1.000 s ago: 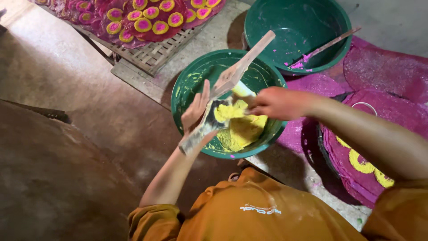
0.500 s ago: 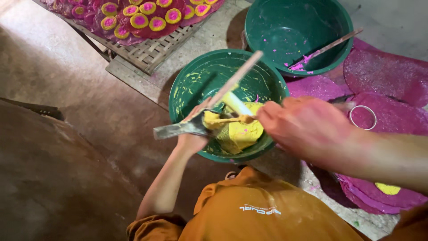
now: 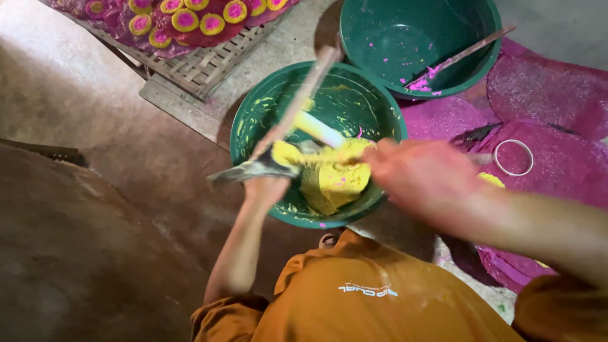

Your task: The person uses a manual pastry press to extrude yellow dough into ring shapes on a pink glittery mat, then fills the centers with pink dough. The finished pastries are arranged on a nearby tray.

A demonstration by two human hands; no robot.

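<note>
My left hand grips a long wooden stick that slants up over a green bowl. The bowl holds a lump of yellow paste, and yellow smears coat its wall. My right hand, blurred, sits at the bowl's right rim and holds a long flat metal blade. The blade runs left across the stick, just above my left hand, with yellow paste on its middle. A pale, paste-coated rod lies in the bowl behind them.
A second green bowl with pink smears and a stick stands behind. Pink sheets and a metal ring lie to the right. A woven tray of pink-and-yellow discs sits at the back left, on a bare concrete floor.
My left hand has closed and dropped toward the bowl's near rim. The blade has turned from slanted to nearly level across the stick. My right hand drew back to the right.
</note>
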